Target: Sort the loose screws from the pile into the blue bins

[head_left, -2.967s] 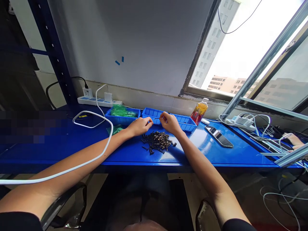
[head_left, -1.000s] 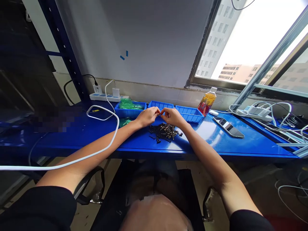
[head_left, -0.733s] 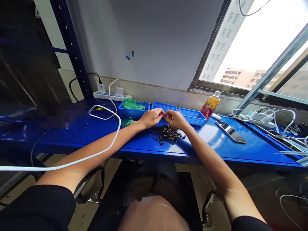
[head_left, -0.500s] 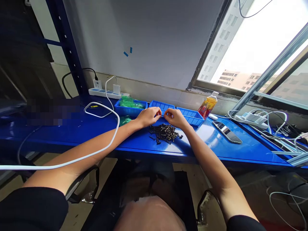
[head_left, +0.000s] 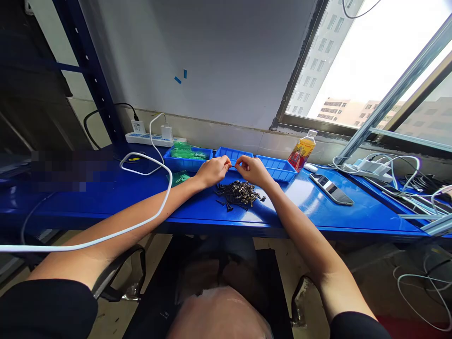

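Note:
My left hand (head_left: 213,172) and my right hand (head_left: 252,170) are raised just above the far side of a pile of small hardware, fingertips pinched and almost meeting. A thin dark screw (head_left: 232,166) spans the gap between them, its ends hidden in the fingers. Below lies the pile of black screws and small brassy metal pieces (head_left: 243,192), with several loose screws (head_left: 229,206) at its near edge. Behind my left hand is a blue bin (head_left: 187,164) with green plastic bags (head_left: 182,150) in it. A green bag (head_left: 179,178) of small parts lies in front.
Two more blue bins (head_left: 233,152) (head_left: 277,169) stand along the wall. A drink bottle (head_left: 302,150), a white mouse (head_left: 310,167) and a phone (head_left: 331,189) sit to the right. A white cable (head_left: 165,197) loops across my left forearm. A power strip (head_left: 153,139) is at the back left.
The view has shifted slightly. My hands stay over the pile with fingertips pinched, and the dark screw between them shows more plainly now.

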A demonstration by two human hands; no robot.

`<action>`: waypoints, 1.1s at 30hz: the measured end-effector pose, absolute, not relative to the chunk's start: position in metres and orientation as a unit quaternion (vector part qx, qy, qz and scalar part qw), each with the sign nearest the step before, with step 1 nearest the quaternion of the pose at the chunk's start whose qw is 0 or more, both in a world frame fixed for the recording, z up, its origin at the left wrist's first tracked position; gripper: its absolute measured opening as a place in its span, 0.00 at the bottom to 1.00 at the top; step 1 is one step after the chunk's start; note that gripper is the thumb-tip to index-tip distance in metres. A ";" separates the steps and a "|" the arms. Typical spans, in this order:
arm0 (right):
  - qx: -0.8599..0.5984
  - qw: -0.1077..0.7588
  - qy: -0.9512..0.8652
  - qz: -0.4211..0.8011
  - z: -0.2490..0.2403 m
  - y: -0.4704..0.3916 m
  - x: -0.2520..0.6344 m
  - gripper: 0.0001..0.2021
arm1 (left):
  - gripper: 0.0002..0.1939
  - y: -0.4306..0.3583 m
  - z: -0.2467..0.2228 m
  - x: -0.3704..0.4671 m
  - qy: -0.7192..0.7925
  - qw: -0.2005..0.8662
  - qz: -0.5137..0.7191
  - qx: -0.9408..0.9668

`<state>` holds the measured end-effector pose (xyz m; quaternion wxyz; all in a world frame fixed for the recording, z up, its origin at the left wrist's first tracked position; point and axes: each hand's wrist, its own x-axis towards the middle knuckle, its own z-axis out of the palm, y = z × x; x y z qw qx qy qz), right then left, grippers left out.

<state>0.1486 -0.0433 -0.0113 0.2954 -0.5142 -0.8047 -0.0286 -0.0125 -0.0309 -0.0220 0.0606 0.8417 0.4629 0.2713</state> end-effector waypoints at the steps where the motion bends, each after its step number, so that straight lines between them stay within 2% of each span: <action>1: -0.515 0.295 -0.804 -0.028 -0.011 -0.043 0.148 0.04 | 0.11 -0.031 -0.022 -0.012 0.466 0.060 0.270 0.840; 9: -0.525 0.283 -0.803 -0.026 -0.012 -0.043 0.148 0.04 | 0.11 -0.028 -0.025 -0.013 0.460 0.057 0.289 0.838; 18: -0.532 0.288 -0.796 -0.038 -0.010 -0.044 0.149 0.08 | 0.10 -0.028 -0.026 -0.013 0.440 0.061 0.298 0.845; 24: -0.518 0.306 -0.798 -0.026 -0.010 -0.045 0.150 0.03 | 0.10 -0.030 -0.024 -0.013 0.446 0.044 0.294 0.844; 28: -0.516 0.313 -0.797 -0.026 -0.010 -0.045 0.151 0.05 | 0.10 -0.030 -0.024 -0.013 0.444 0.037 0.300 0.844; 33: -0.521 0.314 -0.793 -0.031 -0.009 -0.043 0.152 0.03 | 0.10 -0.030 -0.025 -0.013 0.446 0.029 0.296 0.845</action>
